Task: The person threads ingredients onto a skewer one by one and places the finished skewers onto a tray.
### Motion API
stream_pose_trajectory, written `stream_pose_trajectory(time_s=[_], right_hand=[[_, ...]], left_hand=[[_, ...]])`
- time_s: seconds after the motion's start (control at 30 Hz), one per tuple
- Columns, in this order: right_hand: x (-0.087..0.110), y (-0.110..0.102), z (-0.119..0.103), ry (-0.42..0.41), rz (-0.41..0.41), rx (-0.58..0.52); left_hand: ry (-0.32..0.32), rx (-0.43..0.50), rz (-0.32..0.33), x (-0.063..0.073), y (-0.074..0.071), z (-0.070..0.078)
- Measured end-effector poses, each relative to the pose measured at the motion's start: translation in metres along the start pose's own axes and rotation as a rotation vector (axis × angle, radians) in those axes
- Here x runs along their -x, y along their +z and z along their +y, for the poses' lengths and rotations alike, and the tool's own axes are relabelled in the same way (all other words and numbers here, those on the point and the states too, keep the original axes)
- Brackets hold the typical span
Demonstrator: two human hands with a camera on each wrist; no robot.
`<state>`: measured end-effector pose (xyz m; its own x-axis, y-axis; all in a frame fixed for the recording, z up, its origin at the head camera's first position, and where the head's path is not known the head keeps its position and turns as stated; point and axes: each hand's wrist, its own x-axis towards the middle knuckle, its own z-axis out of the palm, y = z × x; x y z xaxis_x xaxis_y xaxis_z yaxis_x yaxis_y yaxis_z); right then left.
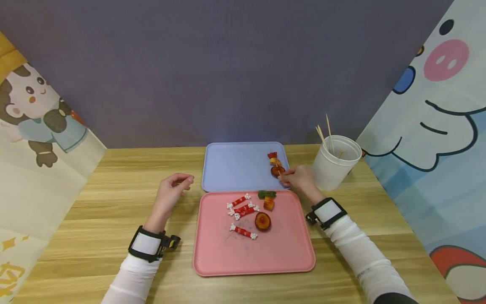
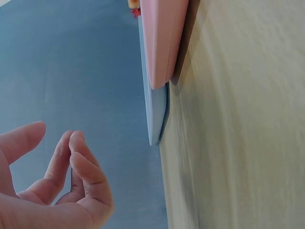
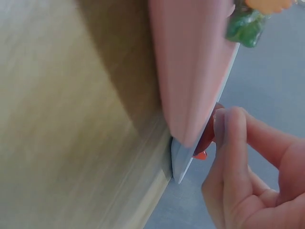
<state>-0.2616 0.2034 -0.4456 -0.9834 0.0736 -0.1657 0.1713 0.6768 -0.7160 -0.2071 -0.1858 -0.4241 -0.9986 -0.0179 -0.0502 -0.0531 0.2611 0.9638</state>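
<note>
My right hand (image 1: 301,178) pinches the near end of a skewer (image 1: 275,162) at the right side of the blue tray (image 1: 235,166). The skewer carries a red piece, a yellow-orange piece and a round brown piece, with the brown one nearest my fingers. In the right wrist view, the fingertips of that hand (image 3: 238,162) partly hide the brown piece (image 3: 208,134). To the left of the trays, my left hand (image 1: 172,191) hangs above the table with its fingers loosely curled and nothing in them.
A pink tray (image 1: 273,257) in front holds several red-wrapped pieces with white ends (image 1: 243,231), a round brown piece (image 1: 263,221), a yellow-orange piece (image 1: 268,203) and a green piece (image 1: 267,194). A white bucket (image 1: 331,171) with wooden sticks (image 1: 329,133) stands at the back right.
</note>
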Motion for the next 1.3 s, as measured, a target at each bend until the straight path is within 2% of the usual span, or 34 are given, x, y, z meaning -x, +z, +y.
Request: stream_pose_trajectory(time_s=[0.17, 0.27, 0.4, 0.6, 0.7, 0.77, 0.87, 0.97, 1.07, 1.17, 1.3], right_hand=[[0.0, 0.001, -0.001, 0.01, -0.017, -0.055], [0.0, 0.0, 0.0, 0.005, -0.024, -0.065], [-0.001, 0.001, 0.0, -0.009, -0.041, -0.087], [0.0, 0.003, -0.002, -0.013, -0.041, -0.108], [0.004, 0.002, -0.002, -0.07, -0.015, -0.107], [0.011, -0.001, -0.003, -0.149, 0.044, -0.095], [0.028, -0.01, -0.003, -0.318, 0.214, -0.083], [0.046, -0.023, -0.001, -0.499, 0.49, -0.01], [0.059, -0.035, 0.004, -0.648, 0.758, 0.03], [0.068, -0.046, 0.008, -0.717, 0.922, 0.016], [0.074, -0.057, 0.011, -0.708, 1.04, -0.022]], left_hand=[[-0.006, 0.0, -0.014, 0.011, 0.003, 0.019], [-0.004, -0.013, -0.015, 0.015, 0.004, 0.023], [-0.006, -0.017, -0.017, 0.011, 0.004, 0.018], [-0.008, -0.006, -0.022, -0.002, 0.002, -0.003], [0.005, -0.018, -0.001, -0.006, 0.005, -0.006], [0.028, -0.044, 0.026, -0.009, 0.01, -0.005], [0.081, -0.105, 0.066, -0.012, 0.024, 0.002], [0.138, -0.182, 0.076, -0.016, 0.039, 0.008], [0.176, -0.234, 0.058, -0.018, 0.05, 0.014], [0.207, -0.258, 0.05, -0.02, 0.058, 0.019], [0.244, -0.239, 0.044, -0.022, 0.065, 0.025]])
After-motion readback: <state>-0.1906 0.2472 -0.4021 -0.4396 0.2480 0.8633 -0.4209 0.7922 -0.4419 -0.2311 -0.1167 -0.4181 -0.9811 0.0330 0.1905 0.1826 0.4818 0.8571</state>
